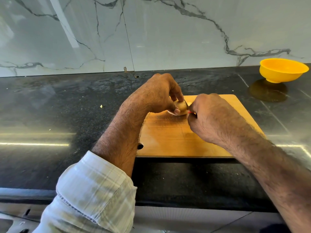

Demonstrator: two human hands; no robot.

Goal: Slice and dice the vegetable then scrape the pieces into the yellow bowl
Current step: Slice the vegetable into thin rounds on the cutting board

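A vegetable (180, 107), tan-skinned and rounded, is pinned to a wooden cutting board (170, 137) by the left hand (158, 93), thumb and fingers curled closely around it from the left. Just to its right, the right hand (210, 115) is closed in a narrow grip around a knife (186, 105), of which only a sliver of blade and a trace of red at the handle are shown; the rest is hidden by the fist. The blade is seen touching the vegetable's right end, so the piece lies directly left of the cutting grip, with its longer axis apparently running left to right across the board, at right angles to the blade. Slicing is judged to be under way, with a pale sliver visible just past the blade. The yellow bowl (283, 70) is set well apart on the dark surface (67, 105), beyond the board's far right corner, nearer the right hand.
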